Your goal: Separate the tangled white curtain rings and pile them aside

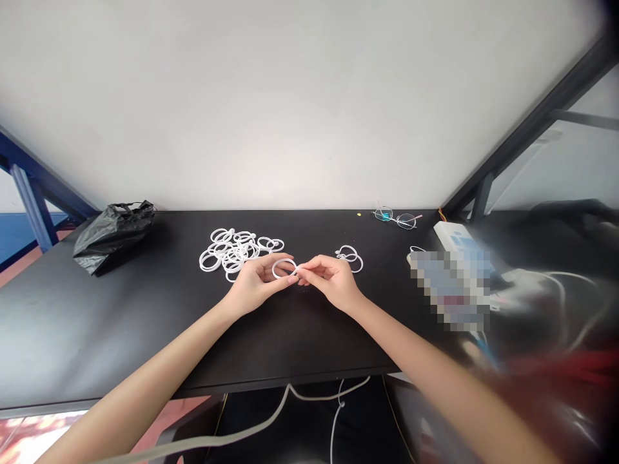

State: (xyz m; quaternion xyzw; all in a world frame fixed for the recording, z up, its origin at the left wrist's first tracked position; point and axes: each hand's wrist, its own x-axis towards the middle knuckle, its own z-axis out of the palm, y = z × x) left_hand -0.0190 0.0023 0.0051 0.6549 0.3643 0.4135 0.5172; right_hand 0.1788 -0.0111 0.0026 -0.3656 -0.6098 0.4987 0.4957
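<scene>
Over the middle of a black table [145, 322], my left hand [258, 282] and my right hand [329, 278] meet on one white plastic ring [284, 267]. Left fingers curl round its left side; the right hand pinches its right end. A heap of several white rings [232, 251] lies just behind the left hand. A small cluster of joined white rings [349, 256] lies behind the right hand.
A crumpled black plastic bag [113, 233] sits at the back left. Eyeglasses [396, 218] lie at the back right, beside a white power strip [457, 243] with cables. White cords [290, 403] hang below the front edge. A white wall stands behind.
</scene>
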